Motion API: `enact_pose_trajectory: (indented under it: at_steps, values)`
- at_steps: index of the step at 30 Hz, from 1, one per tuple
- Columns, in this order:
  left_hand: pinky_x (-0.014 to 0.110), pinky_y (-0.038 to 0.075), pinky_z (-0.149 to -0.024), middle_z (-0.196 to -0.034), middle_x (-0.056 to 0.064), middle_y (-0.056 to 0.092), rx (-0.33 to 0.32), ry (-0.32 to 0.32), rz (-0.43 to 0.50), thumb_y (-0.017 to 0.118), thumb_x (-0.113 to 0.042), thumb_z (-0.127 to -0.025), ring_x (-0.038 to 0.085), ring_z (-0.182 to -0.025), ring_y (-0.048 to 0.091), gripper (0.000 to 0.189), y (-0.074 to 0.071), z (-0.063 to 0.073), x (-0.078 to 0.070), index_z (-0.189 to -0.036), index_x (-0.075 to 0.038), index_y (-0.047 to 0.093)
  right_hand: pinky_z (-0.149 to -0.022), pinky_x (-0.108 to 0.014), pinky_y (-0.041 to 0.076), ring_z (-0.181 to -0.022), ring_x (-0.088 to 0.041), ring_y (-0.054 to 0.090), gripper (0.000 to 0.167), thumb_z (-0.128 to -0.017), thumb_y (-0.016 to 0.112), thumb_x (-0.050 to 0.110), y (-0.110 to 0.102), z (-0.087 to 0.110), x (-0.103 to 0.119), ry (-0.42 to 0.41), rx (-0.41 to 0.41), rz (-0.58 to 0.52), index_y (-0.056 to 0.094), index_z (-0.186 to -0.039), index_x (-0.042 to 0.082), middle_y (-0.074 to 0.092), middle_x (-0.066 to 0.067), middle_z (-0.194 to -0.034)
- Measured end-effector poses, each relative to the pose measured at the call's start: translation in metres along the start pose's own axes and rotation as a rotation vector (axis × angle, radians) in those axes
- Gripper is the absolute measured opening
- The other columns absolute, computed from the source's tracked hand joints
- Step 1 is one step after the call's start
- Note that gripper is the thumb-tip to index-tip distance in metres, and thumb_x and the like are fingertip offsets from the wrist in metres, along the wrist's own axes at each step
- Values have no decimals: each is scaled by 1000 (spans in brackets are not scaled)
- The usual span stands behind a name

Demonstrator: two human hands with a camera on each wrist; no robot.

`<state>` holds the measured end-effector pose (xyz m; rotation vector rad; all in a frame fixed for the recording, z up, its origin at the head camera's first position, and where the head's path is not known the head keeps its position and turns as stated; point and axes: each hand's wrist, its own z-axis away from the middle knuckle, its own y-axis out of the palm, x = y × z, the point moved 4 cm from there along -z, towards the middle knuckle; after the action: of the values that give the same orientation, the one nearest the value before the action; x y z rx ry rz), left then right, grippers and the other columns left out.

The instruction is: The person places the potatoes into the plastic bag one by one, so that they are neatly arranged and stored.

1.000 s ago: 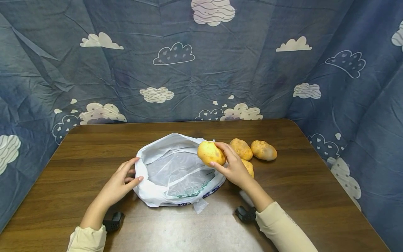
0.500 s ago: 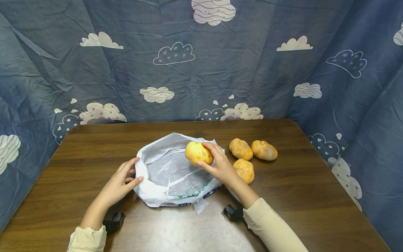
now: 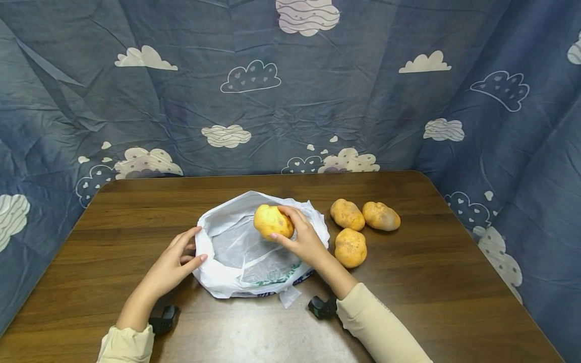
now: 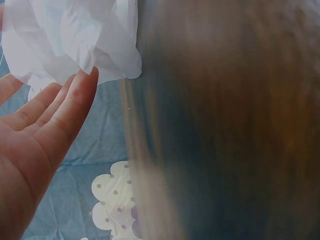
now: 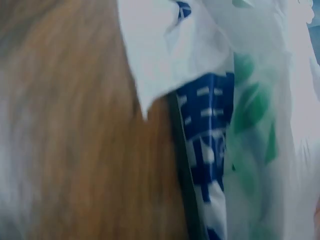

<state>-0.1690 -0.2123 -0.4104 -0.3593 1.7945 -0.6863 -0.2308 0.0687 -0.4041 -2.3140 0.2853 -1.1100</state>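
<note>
A creased blue-grey cloth [image 3: 181,111] hangs behind the table [image 3: 454,282] and fills the upper part of the head view, its right-hand stretch a deeper blue with long folds. It is printed with clouds [image 3: 424,64]: some plain white, some crossed by wavy lines, some dotted, and others drawn in white outline. The table has a dark brown wood-grain top with rounded far corners, and a pale glare [image 3: 249,335] lies across its near middle.

Head view forward-down; wrist views close; all share bag [image 3: 242,254].
</note>
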Motion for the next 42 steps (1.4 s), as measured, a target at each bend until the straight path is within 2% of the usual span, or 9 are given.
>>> enact_pose_trajectory:
  at_steps: [6,15,21,28,34,42]
  values:
    - [39,49,-79,-130,20,34,1,4,0,61,-14,-86,36,-104,49,60,0,0,1,-137,-4,31,-95,-37,37,-113,-15,41,58,-78,71,26,8,-2,2,37,-8,-40,44,-128,11,45,-5,-124]
    - [39,50,-78,-130,20,35,0,11,14,62,-11,-86,35,-103,49,61,0,-1,-3,-137,-3,31,-93,-35,39,-109,-14,44,56,-78,70,26,25,-9,6,46,-28,-66,45,-126,12,47,-4,-120]
    - [39,49,-79,-130,20,35,8,5,12,61,-12,-86,35,-103,49,61,1,-1,-2,-137,-3,30,-86,-33,43,-101,-13,47,55,-78,70,27,38,-12,5,118,-21,-121,45,-126,16,48,-1,-119]
    - [39,49,-80,-131,19,34,15,-9,-10,61,-16,-87,35,-104,49,61,1,-2,1,-138,-4,29,-85,-31,44,-101,-17,47,53,-78,70,24,53,-17,5,168,-27,-200,46,-124,11,49,-5,-117]
    - [39,49,-80,-131,20,33,17,-11,-10,61,-16,-87,35,-105,48,62,1,-2,1,-138,-3,29,-83,-29,44,-99,-18,50,52,-79,70,22,64,-20,5,243,-18,-246,46,-124,9,49,-6,-116]
    - [39,49,-80,-132,20,32,22,-10,-9,61,-16,-87,36,-105,48,62,1,-2,1,-138,-3,29,-83,-32,45,-99,-27,52,51,-80,66,8,60,-23,38,308,19,-340,43,-124,-3,48,-18,-118]
